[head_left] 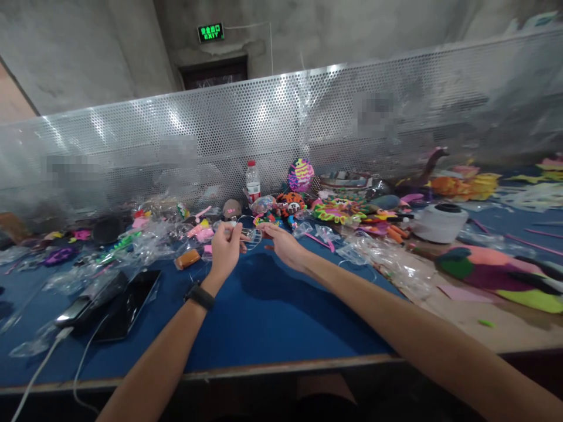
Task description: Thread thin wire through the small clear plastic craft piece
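Above the blue tabletop (299,316), both of my hands meet at a small, thin wire frame (252,239) with curved, ladder-like lines. My left hand (226,249), with a dark band on its wrist, grips the frame's left side between thumb and fingers. On the opposite side my right hand (284,243) pinches its upper right edge. The frame is fine and partly hidden by my fingers, so its full shape cannot be made out. Just behind the hands are a grey-brown ball-shaped piece (231,209) and an orange figure with dark spots (291,203).
A power bank (92,296) and black phone (132,305) with white cables lie at left. Crumpled clear plastic (149,252) and colourful clay pieces spread across the back. A red-capped bottle (253,181) stands by the perforated metal partition (229,129). A white tub (440,224) and a multicoloured clay model (484,266) are at right.
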`<state>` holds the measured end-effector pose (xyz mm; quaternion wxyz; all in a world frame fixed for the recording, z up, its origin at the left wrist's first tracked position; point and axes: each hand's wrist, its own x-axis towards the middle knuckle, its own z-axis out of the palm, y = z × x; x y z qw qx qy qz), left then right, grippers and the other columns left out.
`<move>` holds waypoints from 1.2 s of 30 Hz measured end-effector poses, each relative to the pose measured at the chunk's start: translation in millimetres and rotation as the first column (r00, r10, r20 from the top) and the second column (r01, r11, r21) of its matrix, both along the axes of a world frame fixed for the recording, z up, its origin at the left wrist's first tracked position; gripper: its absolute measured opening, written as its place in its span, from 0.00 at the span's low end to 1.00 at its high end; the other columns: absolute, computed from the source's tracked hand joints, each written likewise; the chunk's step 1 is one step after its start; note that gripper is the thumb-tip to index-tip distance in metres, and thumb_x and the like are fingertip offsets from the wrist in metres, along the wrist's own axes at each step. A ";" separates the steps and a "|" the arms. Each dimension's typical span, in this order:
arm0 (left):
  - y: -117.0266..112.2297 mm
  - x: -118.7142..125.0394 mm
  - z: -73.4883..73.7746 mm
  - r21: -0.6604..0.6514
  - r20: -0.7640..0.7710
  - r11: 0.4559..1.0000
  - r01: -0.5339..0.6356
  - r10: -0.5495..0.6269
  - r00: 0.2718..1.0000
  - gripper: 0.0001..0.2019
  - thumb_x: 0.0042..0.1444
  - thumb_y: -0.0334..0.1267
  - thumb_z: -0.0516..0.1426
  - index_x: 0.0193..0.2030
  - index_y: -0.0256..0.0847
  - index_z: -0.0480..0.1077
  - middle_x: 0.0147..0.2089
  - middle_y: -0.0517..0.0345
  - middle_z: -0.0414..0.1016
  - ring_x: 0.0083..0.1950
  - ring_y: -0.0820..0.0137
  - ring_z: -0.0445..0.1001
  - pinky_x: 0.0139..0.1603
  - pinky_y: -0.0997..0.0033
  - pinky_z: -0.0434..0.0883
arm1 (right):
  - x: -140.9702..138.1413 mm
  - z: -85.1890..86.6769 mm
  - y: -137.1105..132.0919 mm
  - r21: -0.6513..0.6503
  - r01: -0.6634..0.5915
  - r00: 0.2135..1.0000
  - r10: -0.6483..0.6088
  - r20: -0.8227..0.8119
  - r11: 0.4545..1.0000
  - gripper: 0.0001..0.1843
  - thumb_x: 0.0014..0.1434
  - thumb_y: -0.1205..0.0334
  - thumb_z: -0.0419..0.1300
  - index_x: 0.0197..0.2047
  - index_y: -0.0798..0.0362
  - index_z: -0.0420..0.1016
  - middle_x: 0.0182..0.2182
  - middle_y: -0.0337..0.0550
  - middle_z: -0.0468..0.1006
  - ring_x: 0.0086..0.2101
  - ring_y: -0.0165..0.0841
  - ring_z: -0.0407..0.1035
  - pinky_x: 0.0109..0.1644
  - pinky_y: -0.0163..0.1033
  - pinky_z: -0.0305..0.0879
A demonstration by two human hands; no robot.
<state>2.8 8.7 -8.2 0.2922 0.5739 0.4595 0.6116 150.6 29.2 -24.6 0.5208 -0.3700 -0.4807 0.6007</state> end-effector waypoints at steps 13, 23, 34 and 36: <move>2.3 -2.9 1.4 -0.168 0.181 0.971 0.170 -0.139 0.974 0.22 0.49 0.58 0.60 0.28 0.41 0.60 0.23 0.62 0.71 0.18 0.77 0.67 0.18 0.77 0.65 | -2.7 10.4 -14.5 -0.043 -0.195 0.977 0.190 -0.096 0.980 0.16 0.60 0.44 0.53 0.42 0.46 0.72 0.41 0.43 0.77 0.42 0.36 0.70 0.37 0.39 0.65; -7.1 -1.8 -2.6 0.255 -0.443 0.964 -0.077 0.187 0.877 0.14 0.60 0.48 0.53 0.29 0.43 0.58 0.25 0.61 0.75 0.23 0.71 0.71 0.29 0.71 0.66 | -4.0 -2.7 -10.4 0.137 0.170 0.973 -0.188 0.136 0.976 0.20 0.51 0.49 0.61 0.43 0.51 0.78 0.40 0.45 0.80 0.39 0.36 0.70 0.38 0.39 0.63; -5.9 -1.7 -6.0 0.223 -0.475 0.974 -0.026 0.133 0.870 0.14 0.60 0.48 0.54 0.28 0.44 0.59 0.25 0.62 0.74 0.22 0.72 0.70 0.27 0.71 0.64 | -2.5 -14.2 2.5 0.232 0.153 0.955 -0.204 0.214 0.961 0.17 0.50 0.47 0.59 0.36 0.50 0.78 0.35 0.41 0.79 0.35 0.34 0.68 0.36 0.38 0.61; -5.6 -2.0 -5.6 0.211 -0.451 0.977 -0.021 0.116 0.885 0.14 0.59 0.48 0.54 0.28 0.44 0.58 0.24 0.62 0.74 0.22 0.72 0.71 0.26 0.72 0.64 | -1.6 -14.9 3.6 0.225 0.116 0.961 -0.167 0.221 0.967 0.16 0.50 0.47 0.60 0.35 0.50 0.77 0.36 0.40 0.79 0.36 0.35 0.68 0.37 0.38 0.61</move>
